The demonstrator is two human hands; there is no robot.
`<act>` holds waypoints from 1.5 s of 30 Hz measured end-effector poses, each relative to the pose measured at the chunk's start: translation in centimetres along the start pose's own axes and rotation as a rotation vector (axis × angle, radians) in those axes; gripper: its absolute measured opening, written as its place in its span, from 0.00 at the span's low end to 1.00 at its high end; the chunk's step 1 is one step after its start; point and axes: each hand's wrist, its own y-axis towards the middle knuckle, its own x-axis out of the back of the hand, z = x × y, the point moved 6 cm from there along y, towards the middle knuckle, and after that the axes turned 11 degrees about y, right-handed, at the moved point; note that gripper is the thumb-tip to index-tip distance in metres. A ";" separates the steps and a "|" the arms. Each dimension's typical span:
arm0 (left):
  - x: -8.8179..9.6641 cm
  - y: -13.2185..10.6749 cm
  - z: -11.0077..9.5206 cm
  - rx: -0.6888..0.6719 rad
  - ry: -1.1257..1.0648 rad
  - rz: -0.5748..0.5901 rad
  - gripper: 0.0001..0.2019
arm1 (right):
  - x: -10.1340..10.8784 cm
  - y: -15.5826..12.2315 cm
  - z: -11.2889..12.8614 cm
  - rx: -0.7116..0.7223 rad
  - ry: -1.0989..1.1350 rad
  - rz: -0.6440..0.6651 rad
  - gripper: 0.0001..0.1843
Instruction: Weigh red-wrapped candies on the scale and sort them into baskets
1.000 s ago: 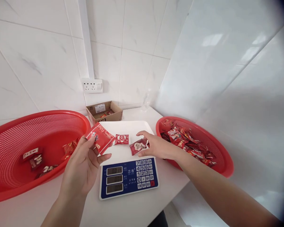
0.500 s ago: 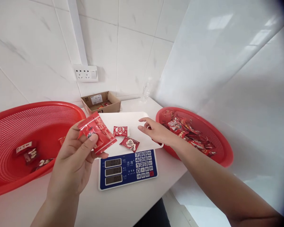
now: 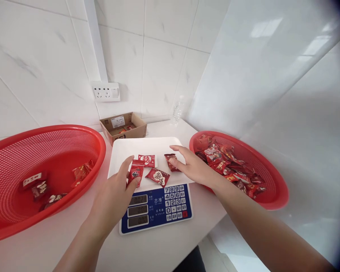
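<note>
My left hand [image 3: 115, 196] has its thumb and fingers around a red candy packet [image 3: 136, 173] with dark lettering, low over the front left of the white scale tray [image 3: 119, 149]. My right hand [image 3: 192, 166] is at the tray's right side, fingers spread, the thumb overlapping a dark red packet [image 3: 170, 159]. Between the hands, a red double-symbol packet [image 3: 146, 160] and a dark red lettered packet [image 3: 158, 176] lie on the tray. The scale's blue panel [image 3: 158, 217] shows in front, its left display partly covered by my left hand.
A red basket [image 3: 53, 130] with a few packets stands on the left. Another red basket [image 3: 272, 189], heaped with packets, is on the right. Behind the tray are a cardboard box [image 3: 130, 132] and a clear bottle [image 3: 177, 111]. Tiled walls enclose the table's back and right.
My left hand has lowered and moved right with the red packet to the tray. The dark red packet under my right hand now shows on the tray. My view has shifted slightly.
</note>
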 end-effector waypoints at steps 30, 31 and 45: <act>-0.9 -0.2 -1.9 -0.377 0.092 -0.088 0.15 | -4.4 -1.2 0.9 0.117 -0.272 0.115 0.29; -0.8 -0.3 -2.0 -0.384 0.069 -0.076 0.15 | -3.8 -1.4 0.9 0.112 -0.262 0.111 0.29; -0.8 -0.5 -1.8 -0.385 -0.012 -0.152 0.17 | 6.6 -3.8 -11.2 -0.361 -0.317 0.173 0.12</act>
